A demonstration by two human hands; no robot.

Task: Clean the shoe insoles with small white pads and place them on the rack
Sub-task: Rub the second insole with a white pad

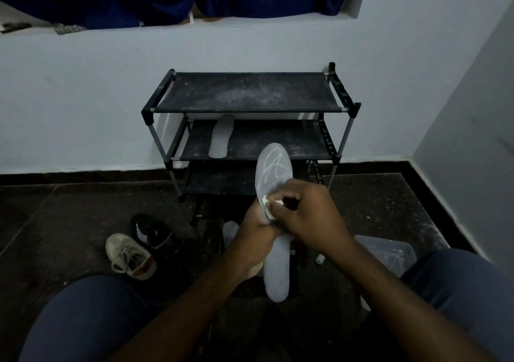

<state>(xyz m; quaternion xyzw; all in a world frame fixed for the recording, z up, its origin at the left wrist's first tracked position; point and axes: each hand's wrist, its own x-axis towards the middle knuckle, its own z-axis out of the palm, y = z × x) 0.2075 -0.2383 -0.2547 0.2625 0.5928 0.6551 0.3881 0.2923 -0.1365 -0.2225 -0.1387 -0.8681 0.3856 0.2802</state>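
A long grey insole with a pale looped logo near its far end stands lengthwise in front of me. My left hand grips it round the middle from the left. My right hand pinches a small white pad and presses it against the insole's left edge. A second grey insole lies on the middle shelf of the black three-tier rack against the wall. The rack's top shelf is dusty and bare.
A beige sneaker and a black sneaker lie on the dark floor to the left. A clear plastic container sits at the right by my knee, a small white object beside it. Another pale shape shows behind my left wrist.
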